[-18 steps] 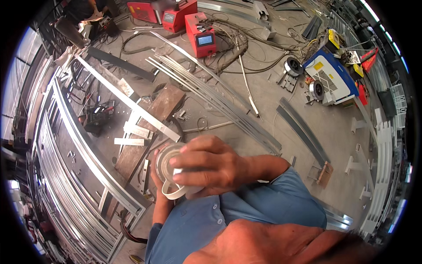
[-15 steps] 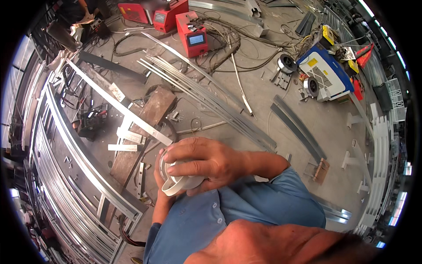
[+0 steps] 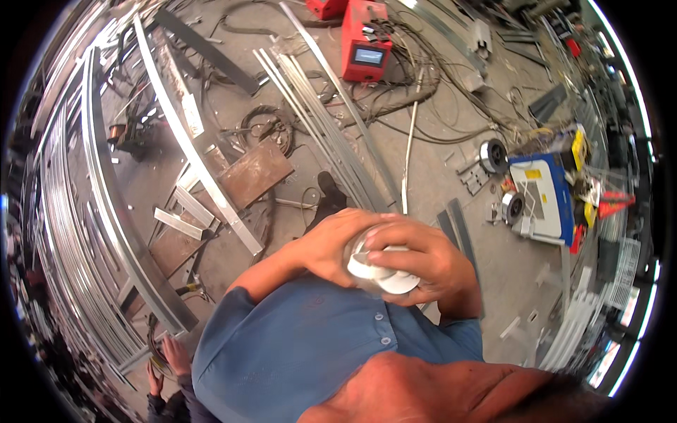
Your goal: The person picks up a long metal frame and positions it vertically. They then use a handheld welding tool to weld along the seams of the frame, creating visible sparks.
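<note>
Close in front of my chest I hold a clear container with a white lid [image 3: 400,282], which looks like a drinking bottle with a loop on its top. My left hand [image 3: 328,243] wraps round its body from the left. My right hand [image 3: 434,257] covers the lid from above and the right, fingers curled on its top. The lid is tilted, its round face turned toward my shirt. My fingers hide most of the body, so I cannot tell what is inside or whether the lid is loose.
Long metal profiles [image 3: 113,211] lie on a rack at the left, a co-worker's hands [image 3: 176,356] by its near end. A rusty steel plate [image 3: 257,173], a red welding machine [image 3: 365,53], cables, wire spools [image 3: 493,155] and a blue-and-white machine [image 3: 539,197] stand ahead and right.
My hands and the bottle have moved right in the view. More of my left hand and forearm now shows. A co-worker's hands have come into view at the lower left.
</note>
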A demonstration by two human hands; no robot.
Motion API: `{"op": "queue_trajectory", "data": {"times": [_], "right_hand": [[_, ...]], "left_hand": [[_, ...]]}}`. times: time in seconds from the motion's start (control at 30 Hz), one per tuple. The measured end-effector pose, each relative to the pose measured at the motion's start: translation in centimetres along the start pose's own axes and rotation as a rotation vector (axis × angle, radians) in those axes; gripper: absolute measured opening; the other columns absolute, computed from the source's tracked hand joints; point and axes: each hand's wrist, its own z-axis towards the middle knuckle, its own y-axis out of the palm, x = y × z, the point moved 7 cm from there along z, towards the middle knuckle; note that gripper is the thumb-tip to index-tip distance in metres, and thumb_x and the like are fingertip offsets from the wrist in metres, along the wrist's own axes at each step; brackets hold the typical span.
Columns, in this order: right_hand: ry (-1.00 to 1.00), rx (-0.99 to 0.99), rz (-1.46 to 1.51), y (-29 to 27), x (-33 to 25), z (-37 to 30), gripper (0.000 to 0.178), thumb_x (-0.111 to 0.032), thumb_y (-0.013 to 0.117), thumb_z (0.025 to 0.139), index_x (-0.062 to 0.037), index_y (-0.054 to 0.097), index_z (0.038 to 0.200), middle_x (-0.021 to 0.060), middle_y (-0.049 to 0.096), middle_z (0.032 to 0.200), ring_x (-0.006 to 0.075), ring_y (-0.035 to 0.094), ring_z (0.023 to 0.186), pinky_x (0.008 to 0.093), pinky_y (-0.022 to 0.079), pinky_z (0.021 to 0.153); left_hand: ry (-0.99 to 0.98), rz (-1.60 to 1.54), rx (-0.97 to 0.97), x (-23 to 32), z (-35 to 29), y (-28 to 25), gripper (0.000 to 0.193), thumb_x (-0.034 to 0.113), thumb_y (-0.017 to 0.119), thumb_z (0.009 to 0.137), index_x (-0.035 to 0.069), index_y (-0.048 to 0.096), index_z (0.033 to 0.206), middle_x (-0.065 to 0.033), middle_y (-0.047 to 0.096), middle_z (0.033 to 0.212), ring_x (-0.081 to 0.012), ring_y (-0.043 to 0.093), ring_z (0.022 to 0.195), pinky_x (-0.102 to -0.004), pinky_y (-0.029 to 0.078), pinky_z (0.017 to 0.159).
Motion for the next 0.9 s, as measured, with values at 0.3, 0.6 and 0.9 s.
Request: {"op": "queue_trajectory", "data": {"times": [0.3, 0.6, 0.9], "right_hand": [[0.402, 0.140, -0.528, -9.9, 11.1, 4.3, 0.093, -0.054, 0.072, 0.091, 0.0122, 0.038, 0.146, 0.0260, 0.067, 0.117, 0.0411, 0.070, 0.103, 0.0427, 0.059, 0.083], [-0.057, -0.132, -0.148, -17.9, 21.9, 17.8, 0.075, -0.030, 0.084, 0.080, -0.0060, 0.052, 0.143, 0.0200, 0.054, 0.138, 0.0403, 0.064, 0.118, 0.0452, 0.058, 0.089], [0.114, -0.205, -0.107, -22.8, 42.3, 27.1, 0.073, -0.027, 0.080, 0.079, -0.0105, 0.051, 0.143, 0.0161, 0.056, 0.130, 0.0377, 0.064, 0.111, 0.0455, 0.057, 0.088]], "left_hand": [[-0.343, 0.233, 0.625, -10.2, 12.5, -11.0, 0.106, 0.030, 0.091, 0.056, 0.002, 0.044, 0.146, -0.0186, 0.059, 0.134, -0.0375, 0.056, 0.126, -0.0464, 0.043, 0.104], [-0.138, 0.385, 0.528, -12.5, 19.7, -17.2, 0.100, 0.022, 0.091, 0.054, 0.000, 0.048, 0.142, -0.0198, 0.061, 0.132, -0.0398, 0.059, 0.121, -0.0489, 0.045, 0.103], [-0.492, 0.473, 0.985, -29.0, 26.8, -22.2, 0.108, 0.019, 0.095, 0.058, -0.004, 0.040, 0.147, -0.0246, 0.058, 0.134, -0.0407, 0.060, 0.121, -0.0477, 0.047, 0.105]]}}
